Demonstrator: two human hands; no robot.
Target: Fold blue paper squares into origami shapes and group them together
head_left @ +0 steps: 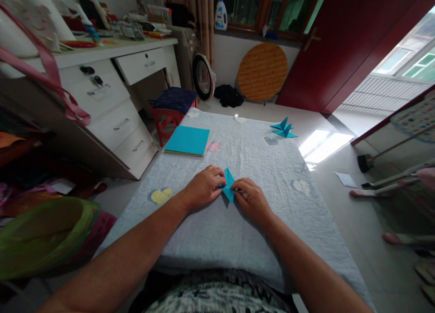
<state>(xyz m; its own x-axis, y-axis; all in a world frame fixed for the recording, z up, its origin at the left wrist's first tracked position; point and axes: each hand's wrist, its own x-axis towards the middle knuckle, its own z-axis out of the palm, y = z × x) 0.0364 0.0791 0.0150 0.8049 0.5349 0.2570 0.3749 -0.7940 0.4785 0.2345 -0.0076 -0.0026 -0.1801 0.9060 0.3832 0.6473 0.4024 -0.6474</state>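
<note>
A small piece of folded blue paper (229,181), pointed at top and bottom, is held between my two hands above the middle of the cloth-covered table (251,159). My left hand (205,187) pinches its left side with fingers closed. On the other side, the thumb and fingers of my right hand (250,196) are closed on its right edge. Part of the paper is hidden behind my fingertips. Beyond my left hand lies a stack of square paper (188,141) with a blue sheet on top. Two folded blue paper shapes (284,128) with raised points rest at the far right.
Left of the table stands a white desk (112,104) with drawers and clutter on top. A red stool (171,107) is at the table's far left corner. A green-lined bin (44,236) sits at the lower left. A round wooden board (263,71) leans against the far wall.
</note>
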